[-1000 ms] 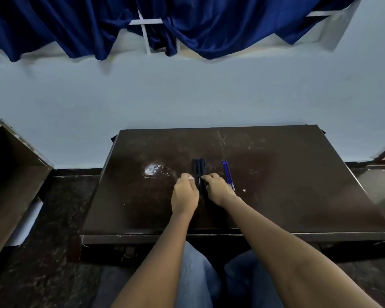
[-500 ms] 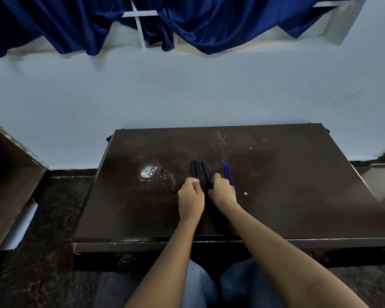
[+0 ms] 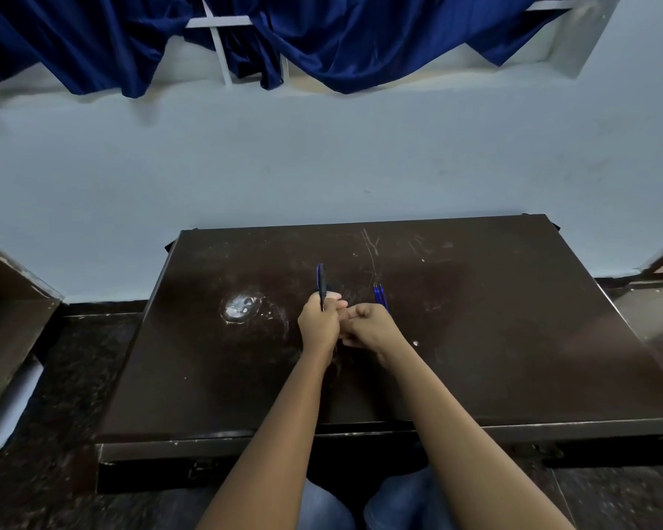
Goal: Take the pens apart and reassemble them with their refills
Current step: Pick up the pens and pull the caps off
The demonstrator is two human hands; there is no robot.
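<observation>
Desk (image 3: pixel 475 338) first, since it takes up most of what I look down on: a dark, scratched top pushed against a pale wall, with a worn pale patch (image 3: pixel 241 307) to the left of my hands and blue curtain (image 3: pixel 341 40) hanging above. My two forearms reach out over my knees and meet near the middle of the desk. My left hand (image 3: pixel 319 326) is curled around a dark pen (image 3: pixel 321 285), which stands up and away from me out of my fist, its upper end well clear of my fingers and its lower part hidden inside my grip. My right hand (image 3: pixel 372 327) is bunched up just beside the left, knuckles touching or nearly so; its fingers are folded in, and I cannot tell whether they pinch the pen's lower end or some small part, because the fist hides it. Just beyond my right hand lie the blue pens (image 3: pixel 379 298), side by side on the desk, partly covered by my knuckles. As I judge it, the job is barely begun: the pen I hold looks whole, no loose refill, barrel or cap lies anywhere in view, and the blue ones rest untouched. Everything remains: opening each pen, drawing the refill, and putting it back together.
</observation>
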